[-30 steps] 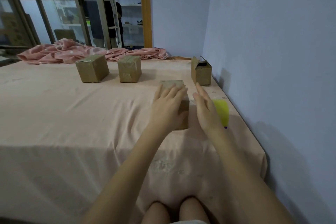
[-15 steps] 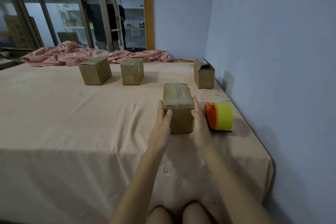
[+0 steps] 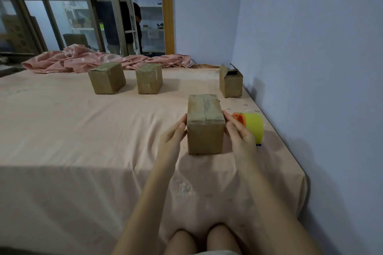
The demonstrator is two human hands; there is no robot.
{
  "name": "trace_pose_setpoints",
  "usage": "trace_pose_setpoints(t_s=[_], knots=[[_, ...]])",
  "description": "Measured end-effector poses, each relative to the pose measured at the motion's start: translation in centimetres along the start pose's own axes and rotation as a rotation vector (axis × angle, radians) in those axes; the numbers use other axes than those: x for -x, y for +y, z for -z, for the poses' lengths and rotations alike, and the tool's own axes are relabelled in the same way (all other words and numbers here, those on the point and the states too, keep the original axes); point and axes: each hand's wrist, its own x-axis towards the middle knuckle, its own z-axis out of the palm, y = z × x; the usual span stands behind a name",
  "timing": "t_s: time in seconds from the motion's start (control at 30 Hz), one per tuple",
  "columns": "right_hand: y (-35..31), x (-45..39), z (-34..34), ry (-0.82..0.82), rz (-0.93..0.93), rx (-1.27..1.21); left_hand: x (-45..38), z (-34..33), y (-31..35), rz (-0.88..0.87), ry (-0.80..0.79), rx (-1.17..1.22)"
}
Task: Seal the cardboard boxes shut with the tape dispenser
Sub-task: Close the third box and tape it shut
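A small cardboard box [image 3: 205, 126] stands in front of me on the peach sheet, its top flaps closed with tape along the seam. My left hand [image 3: 173, 137] lies flat against its left side with straight fingers. My right hand [image 3: 240, 137] presses its right side the same way. The tape dispenser [image 3: 251, 125], yellow with an orange rim, lies just right of my right hand. Two closed, taped boxes [image 3: 106, 80] [image 3: 149, 80] stand further back. A fourth box [image 3: 230, 82] near the wall has its top flaps open.
The peach-covered surface [image 3: 83, 141] ends at the wall [image 3: 310, 68] on the right. A crumpled pink cloth [image 3: 99, 62] lies along the far edge. Behind glass panels a person [image 3: 122, 16] stands by a ladder and shelves.
My left hand came off the top of the near box. Both hands now press the box's sides, and the tape dispenser shows beside my right hand.
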Motion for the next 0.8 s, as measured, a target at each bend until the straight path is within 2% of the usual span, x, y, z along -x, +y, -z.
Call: trace_pose_setpoints(t_s=[0.13, 0.37, 0.63, 0.8], knots=[[-0.1, 0.2, 0.0, 0.039, 0.080, 0.165, 0.0, -0.6, -0.3, -0.053, 0.079, -0.088], [0.4, 0.0, -0.2, 0.073, 0.123, 0.221, 0.3, -1.1, -0.5, -0.158, 0.172, -0.243], [0.9, 0.3, -1.0, 0.155, 0.130, 0.172, 0.1, -2.1, -0.4, -0.198, 0.237, -0.330], [0.6, 0.0, -1.1, 0.198, 0.066, 0.098, -0.2, -2.1, -0.3, -0.219, 0.287, -0.272]])
